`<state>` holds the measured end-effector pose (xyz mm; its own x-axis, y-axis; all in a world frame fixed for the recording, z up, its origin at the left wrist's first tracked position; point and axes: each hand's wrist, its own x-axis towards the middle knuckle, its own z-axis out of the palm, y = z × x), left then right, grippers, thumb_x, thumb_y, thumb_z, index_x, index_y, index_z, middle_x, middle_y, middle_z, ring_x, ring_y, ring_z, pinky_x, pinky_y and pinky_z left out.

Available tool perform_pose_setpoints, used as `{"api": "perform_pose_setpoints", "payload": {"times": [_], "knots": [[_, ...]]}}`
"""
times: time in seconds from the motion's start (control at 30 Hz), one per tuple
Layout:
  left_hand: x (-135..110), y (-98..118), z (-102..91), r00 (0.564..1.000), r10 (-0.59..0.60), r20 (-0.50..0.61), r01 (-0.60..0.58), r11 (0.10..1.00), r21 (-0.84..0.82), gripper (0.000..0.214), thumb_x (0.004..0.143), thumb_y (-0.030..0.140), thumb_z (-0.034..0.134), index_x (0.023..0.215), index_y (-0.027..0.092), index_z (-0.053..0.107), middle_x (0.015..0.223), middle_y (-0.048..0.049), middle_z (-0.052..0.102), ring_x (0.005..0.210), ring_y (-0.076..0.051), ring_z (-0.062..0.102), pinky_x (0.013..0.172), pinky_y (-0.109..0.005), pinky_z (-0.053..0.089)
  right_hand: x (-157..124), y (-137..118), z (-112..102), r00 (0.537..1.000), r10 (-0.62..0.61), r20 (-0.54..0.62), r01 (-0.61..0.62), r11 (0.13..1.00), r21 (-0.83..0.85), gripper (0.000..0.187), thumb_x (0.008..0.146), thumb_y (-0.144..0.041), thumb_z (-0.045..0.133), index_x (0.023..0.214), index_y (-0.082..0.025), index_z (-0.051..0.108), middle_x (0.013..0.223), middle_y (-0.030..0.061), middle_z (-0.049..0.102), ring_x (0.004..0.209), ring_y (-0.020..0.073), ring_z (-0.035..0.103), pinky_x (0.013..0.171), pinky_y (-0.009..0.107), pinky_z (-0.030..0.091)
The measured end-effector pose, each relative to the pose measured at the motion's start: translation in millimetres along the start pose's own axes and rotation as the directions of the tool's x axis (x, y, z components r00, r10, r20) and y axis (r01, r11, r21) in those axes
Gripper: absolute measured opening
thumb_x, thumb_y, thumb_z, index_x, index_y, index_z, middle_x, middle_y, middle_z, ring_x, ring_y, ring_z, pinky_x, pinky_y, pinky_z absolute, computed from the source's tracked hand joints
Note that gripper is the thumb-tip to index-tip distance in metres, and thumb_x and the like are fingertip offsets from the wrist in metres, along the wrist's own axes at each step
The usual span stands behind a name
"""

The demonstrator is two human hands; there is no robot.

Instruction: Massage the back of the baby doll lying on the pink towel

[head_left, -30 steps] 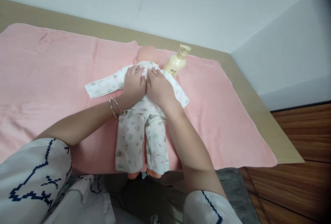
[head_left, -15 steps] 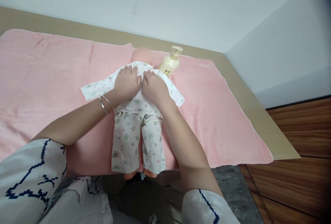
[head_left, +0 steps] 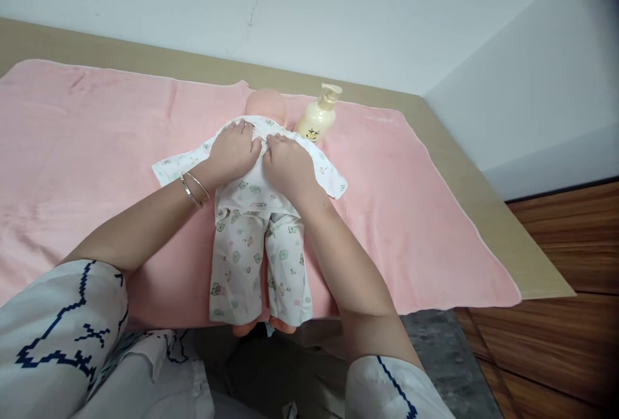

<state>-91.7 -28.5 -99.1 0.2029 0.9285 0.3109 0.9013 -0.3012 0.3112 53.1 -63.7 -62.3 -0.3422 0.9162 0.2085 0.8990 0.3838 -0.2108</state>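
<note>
A doll [head_left: 265, 104] lies on its length with its head away from me, dressed in a white printed long-sleeved shirt [head_left: 251, 194] and matching trousers [head_left: 236, 271]. On the left of the shirt's chest is my left hand [head_left: 235, 151], its fingers bent over the cloth near the neckline. Just to its right, my right hand [head_left: 289, 164] pinches the shirt at the middle of the chest. A fold of cloth shows between the two hands. Both sleeves spread outward. My fingertips are partly hidden, and the doll's face does not show.
A pink blanket [head_left: 411, 225] covers most of the wooden table [head_left: 536, 271]. Near the doll's head, to the right, stands a pale yellow pump bottle [head_left: 316, 116]. A white wall [head_left: 169, 0] rises behind the table, with wood-grain panels [head_left: 570, 232] at right.
My left hand has shifted slightly left and down, and the gap between the hands is a little wider. A fold at the neckline shows more clearly. The bottle has stayed put.
</note>
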Motion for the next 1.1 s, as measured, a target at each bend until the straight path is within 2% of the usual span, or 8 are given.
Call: {"api": "perform_pose_setpoints", "payload": {"times": [0.1, 0.2, 0.27, 0.43, 0.63, 0.73, 0.87, 1.1], "knots": [[-12.1, 11.4, 2.7, 0.999, 0.011, -0.032, -0.009, 0.999, 0.051, 0.052, 0.101, 0.033, 0.035, 0.14, 0.002, 0.05, 0.146, -0.0258, 0.055, 0.138, -0.036, 0.05, 0.116, -0.054, 0.038, 9.6, 13.8, 8.4, 1.0, -0.004, 0.022, 0.002, 0.996, 0.086, 0.048, 0.1, -0.021, 0.03, 0.139, -0.005, 0.054, 0.151, 0.0205, 0.052, 0.143, 0.0312, 0.046, 0.12, 0.05, 0.035], [-25.5, 29.3, -4.6, 0.999, 0.009, 0.031, -0.013, 0.991, 0.132, 0.052, 0.099, 0.025, 0.035, 0.141, -0.002, 0.048, 0.148, -0.0303, 0.051, 0.138, -0.041, 0.05, 0.112, -0.058, 0.04, 19.7, 28.9, 18.7, 0.998, -0.003, 0.065, -0.008, 0.986, 0.164, 0.057, 0.1, -0.023, 0.033, 0.153, -0.003, 0.037, 0.164, 0.0183, 0.031, 0.155, 0.0298, 0.025, 0.128, 0.051, 0.022], [-27.8, 35.0, -10.6, 0.997, 0.035, 0.067, -0.045, 0.988, 0.149, 0.05, 0.095, 0.019, 0.038, 0.14, -0.001, 0.05, 0.147, -0.0297, 0.053, 0.137, -0.041, 0.051, 0.111, -0.058, 0.041, 22.8, 33.7, 23.7, 0.999, 0.005, 0.053, -0.015, 0.982, 0.188, 0.059, 0.099, -0.024, 0.034, 0.155, -0.006, 0.035, 0.167, 0.0161, 0.026, 0.157, 0.03, 0.019, 0.128, 0.052, 0.02], [-11.4, 20.1, -11.2, 0.993, 0.106, 0.06, -0.106, 0.994, -0.004, 0.038, 0.092, 0.013, 0.037, 0.116, 0.009, 0.067, 0.118, -0.0189, 0.071, 0.119, -0.032, 0.063, 0.107, -0.049, 0.049, 13.6, 21.0, 24.3, 0.999, 0.033, -0.015, -0.031, 0.993, 0.113, 0.055, 0.101, -0.023, 0.031, 0.151, -0.003, 0.04, 0.159, 0.0213, 0.04, 0.152, 0.0329, 0.032, 0.125, 0.053, 0.027], [-4.6, 8.0, 18.5, 0.992, -0.074, -0.106, 0.065, 0.995, -0.078, 0.048, 0.098, 0.024, 0.036, 0.137, 0.004, 0.054, 0.15, -0.0223, 0.052, 0.144, -0.036, 0.044, 0.123, -0.057, 0.029, -5.7, -0.9, 11.4, 0.999, 0.038, 0.003, -0.037, 0.999, -0.036, 0.052, 0.101, -0.02, 0.035, 0.147, 0.0, 0.046, 0.149, 0.0278, 0.051, 0.142, 0.0384, 0.047, 0.117, 0.054, 0.038], [-7.0, 8.2, 28.0, 0.987, -0.072, -0.145, 0.051, 0.989, -0.142, 0.047, 0.099, 0.028, 0.034, 0.138, 0.009, 0.054, 0.15, -0.0198, 0.053, 0.145, -0.034, 0.043, 0.124, -0.057, 0.027, 0.0, 5.9, 10.5, 0.999, 0.01, 0.033, -0.01, 1.0, 0.022, 0.052, 0.101, -0.02, 0.032, 0.147, -0.002, 0.048, 0.151, 0.0248, 0.05, 0.145, 0.0359, 0.044, 0.119, 0.053, 0.036], [-7.1, 6.5, 30.0, 0.982, -0.069, -0.175, 0.041, 0.987, -0.156, 0.047, 0.101, 0.031, 0.033, 0.139, 0.012, 0.053, 0.148, -0.0179, 0.056, 0.144, -0.032, 0.045, 0.124, -0.056, 0.028, 14.3, 22.4, 18.8, 0.999, 0.026, 0.032, -0.03, 0.989, 0.148, 0.057, 0.1, -0.027, 0.034, 0.154, -0.008, 0.04, 0.163, 0.0171, 0.035, 0.154, 0.0313, 0.028, 0.126, 0.054, 0.025], [-13.9, 15.8, 12.0, 0.996, -0.005, -0.094, 0.002, 1.0, -0.025, 0.049, 0.098, 0.024, 0.034, 0.14, 0.005, 0.052, 0.14, -0.0249, 0.059, 0.135, -0.037, 0.052, 0.114, -0.056, 0.037, 20.8, 34.9, 26.7, 0.999, 0.011, 0.03, -0.017, 0.977, 0.213, 0.06, 0.1, -0.03, 0.038, 0.155, -0.009, 0.037, 0.166, 0.016, 0.029, 0.157, 0.0283, 0.021, 0.129, 0.05, 0.018]]}}
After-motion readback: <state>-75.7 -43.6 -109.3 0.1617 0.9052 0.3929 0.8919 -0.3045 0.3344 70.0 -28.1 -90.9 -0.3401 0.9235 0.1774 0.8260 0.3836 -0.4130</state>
